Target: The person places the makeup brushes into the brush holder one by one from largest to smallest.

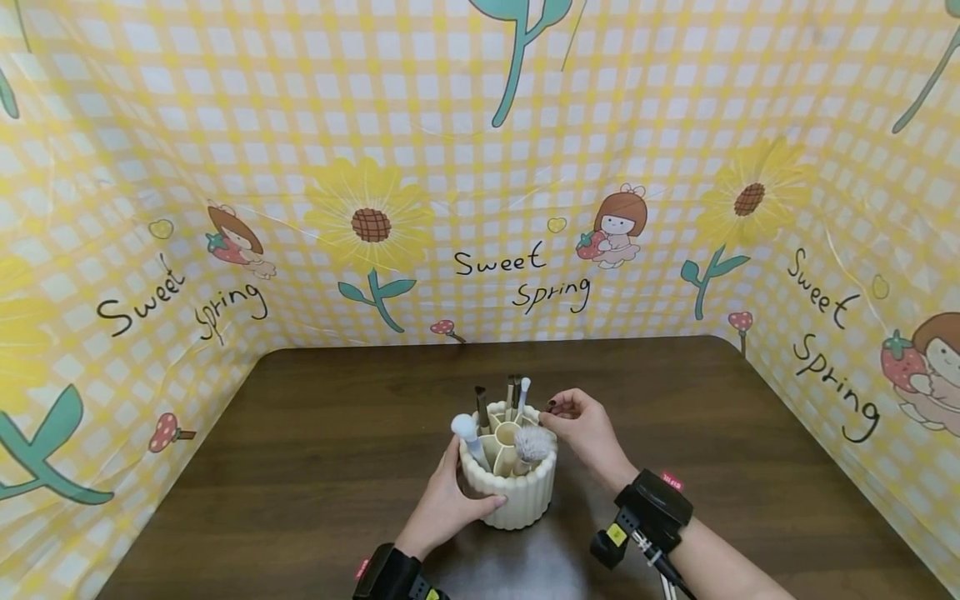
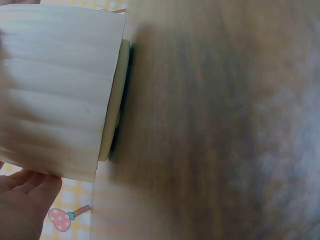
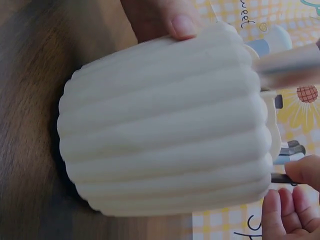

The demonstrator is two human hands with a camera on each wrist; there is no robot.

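A cream ribbed brush holder [image 1: 517, 502] stands upright on the table, its inside split into compartments. My left hand [image 1: 444, 507] grips its left side, with the thumb across the front and the fingers round the far side. At the holder's right rim, my right hand [image 1: 591, 435] pinches a thin dark stick [image 3: 281, 178] between thumb and fingers. The stick's lower end is hidden inside the holder. Standing in the compartments are a white-tipped makeup brush [image 1: 465, 428], a fluffy grey brush [image 1: 533, 444], a dark brush [image 1: 481, 398] and several slim ones at the back.
The dark wooden table [image 1: 337, 450] meets a yellow checked cloth [image 1: 480, 192] that rises at the back and both sides. Black camera straps sit on both wrists, and a cable [image 1: 662, 564] hangs from the right one.
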